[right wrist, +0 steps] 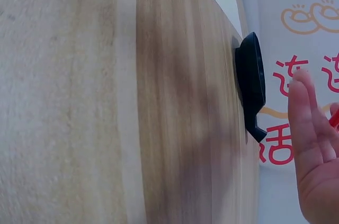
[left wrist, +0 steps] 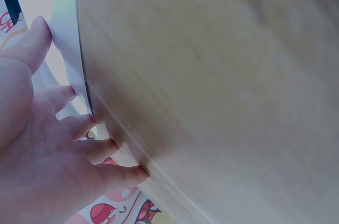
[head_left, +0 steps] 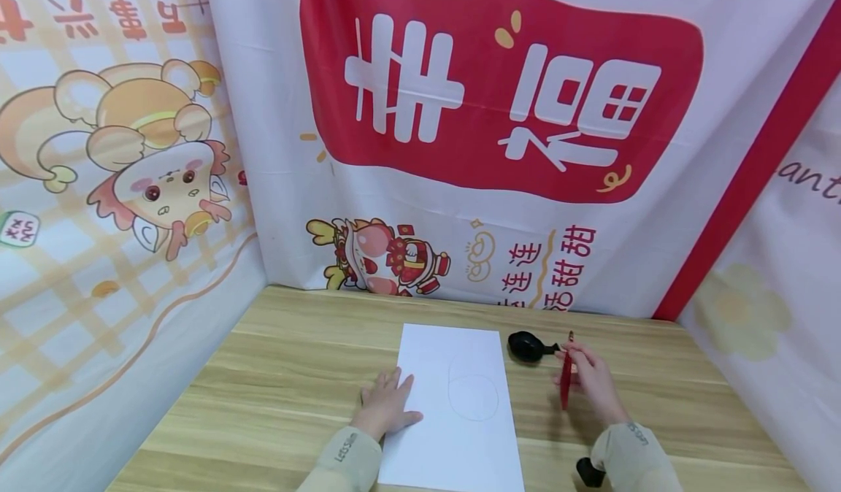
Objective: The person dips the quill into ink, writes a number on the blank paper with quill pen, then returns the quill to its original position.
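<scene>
My left hand [head_left: 386, 406] rests with spread fingers on the left edge of a white sheet of paper [head_left: 434, 448]; in the left wrist view its outer fingertips [left wrist: 139, 175] reach past that edge onto the wood. A thin pencil-drawn circle [head_left: 474, 420] shows on the sheet, with a fainter curve above it. To the right of the paper, my right hand [head_left: 594, 382] holds a slim red pencil-like stick [head_left: 566, 388] between fingers and thumb, over the table. Just left of that hand lies a small black pan-shaped thing [head_left: 525, 347], its short handle pointing toward the fingers.
The wooden table [head_left: 263, 382] ends at a printed cloth [head_left: 276, 149] at the back, with more cloth hanging at both sides. A small black object [head_left: 589, 471] shows beside my right sleeve [head_left: 634, 455].
</scene>
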Motion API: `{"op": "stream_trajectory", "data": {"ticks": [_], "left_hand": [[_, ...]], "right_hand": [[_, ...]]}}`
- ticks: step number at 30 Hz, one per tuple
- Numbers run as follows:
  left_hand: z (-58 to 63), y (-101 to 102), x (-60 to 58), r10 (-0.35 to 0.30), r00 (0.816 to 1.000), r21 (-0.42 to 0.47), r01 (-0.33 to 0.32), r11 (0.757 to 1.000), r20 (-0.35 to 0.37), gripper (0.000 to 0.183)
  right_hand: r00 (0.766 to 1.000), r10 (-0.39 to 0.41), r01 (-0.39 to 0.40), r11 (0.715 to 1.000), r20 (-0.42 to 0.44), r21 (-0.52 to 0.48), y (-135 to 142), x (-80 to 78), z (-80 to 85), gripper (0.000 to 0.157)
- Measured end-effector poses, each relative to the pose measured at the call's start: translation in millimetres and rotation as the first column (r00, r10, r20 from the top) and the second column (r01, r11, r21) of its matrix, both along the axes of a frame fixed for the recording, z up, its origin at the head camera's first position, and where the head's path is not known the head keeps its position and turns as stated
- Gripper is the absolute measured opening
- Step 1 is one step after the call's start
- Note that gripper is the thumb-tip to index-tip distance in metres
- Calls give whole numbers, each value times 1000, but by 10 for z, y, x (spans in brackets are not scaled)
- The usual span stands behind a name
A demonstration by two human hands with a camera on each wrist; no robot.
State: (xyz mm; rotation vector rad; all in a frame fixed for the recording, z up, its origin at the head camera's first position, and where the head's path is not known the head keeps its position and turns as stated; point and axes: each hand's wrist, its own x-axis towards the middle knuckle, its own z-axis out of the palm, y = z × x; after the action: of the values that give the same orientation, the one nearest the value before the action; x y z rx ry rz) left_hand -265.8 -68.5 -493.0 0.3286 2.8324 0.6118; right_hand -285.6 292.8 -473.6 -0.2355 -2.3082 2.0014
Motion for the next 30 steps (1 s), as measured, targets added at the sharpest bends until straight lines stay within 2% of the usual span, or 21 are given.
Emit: {"op": "stream_trajectory", "data": {"ticks": [3, 5, 9, 14, 20, 23, 30], "left_hand": [[23, 0, 12, -2, 1000, 2, 2, 1000, -2, 68], [33, 1, 18, -1, 1000, 3, 1, 1000, 0, 68], [45, 5, 22, 4, 1000, 0, -4, 1000, 3, 68], [24, 12, 12, 12, 1000, -8, -12, 1000, 4, 68], [14, 13, 5, 15, 1000, -7, -15, 1000, -8, 68], [20, 13, 12, 15, 1000, -4, -15, 1000, -10, 68], [20, 20, 12, 16, 1000, -30, -17, 999, -8, 68]], "right_hand": [[1000, -22, 22, 999, 6, 39, -7, 8, 5, 48], [999, -31, 30, 997, 14, 66, -22, 16, 14, 46], [1000, -17, 16, 994, 11, 106, -44, 20, 29, 38], [1000, 23, -26, 975, 15, 221, -35, 13, 23, 40], [996, 85, -68, 901, -21, 428, 5, -3, 10, 55], [997, 79, -75, 865, 12, 497, 17, -26, -4, 62], [997, 16, -59, 761, 72, 646, 32, -46, -59, 53]]}}
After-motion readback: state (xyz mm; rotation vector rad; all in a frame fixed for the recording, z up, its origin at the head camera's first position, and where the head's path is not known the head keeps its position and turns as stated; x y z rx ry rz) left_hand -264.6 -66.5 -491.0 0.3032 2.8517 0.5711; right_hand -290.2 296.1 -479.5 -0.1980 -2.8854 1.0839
